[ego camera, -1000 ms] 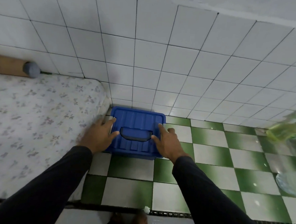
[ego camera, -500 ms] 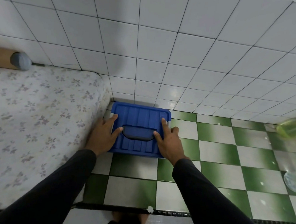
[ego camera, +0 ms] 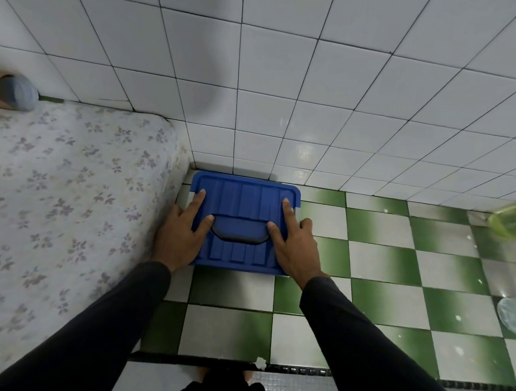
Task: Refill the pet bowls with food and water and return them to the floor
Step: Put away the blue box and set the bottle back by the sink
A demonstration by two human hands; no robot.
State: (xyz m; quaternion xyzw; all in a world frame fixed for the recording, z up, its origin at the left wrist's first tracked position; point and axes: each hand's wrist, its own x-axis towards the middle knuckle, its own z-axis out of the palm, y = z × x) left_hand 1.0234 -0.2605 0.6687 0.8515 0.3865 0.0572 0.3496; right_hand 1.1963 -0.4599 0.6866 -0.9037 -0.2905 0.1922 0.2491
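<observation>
**Mia:** What are the hands doing?

**Dad:** Both are on the blue box (ego camera: 243, 224). The box sits on the floor (ego camera: 230, 287) in the corner, touching the wall (ego camera: 256, 104) at the back, with the mattress (ego camera: 69, 199) just beside it. The left hand (ego camera: 182, 233) lies on the left side of the lid. Its fingers are straight and spread, and some hang over the edge. The right hand (ego camera: 293, 246) lies on the right side the same way. Both thumbs touch the ends of the handle (ego camera: 238, 232).

**Mia:** Is the food in there?

**Dad:** I think so, but the lid is on, so I can't see.

**Mia:** How do you open it well?

**Dad:** Slide it away from the wall first, so the lid has room. Then lift both sides together, slowly, so it stays flat and nothing spills.

**Mia:** Where are the pet bowls?

**Dad:** At the far right edge I see a round clear thing (ego camera: 514, 313) on the floor and a blurry yellow-green thing (ego camera: 513, 220) near the wall. They may be bowls. I can't tell.

**Mia:** Let's count!

**Dad:** One blue box, one handle, two hands, one mattress, and two maybe-bowls.
</observation>
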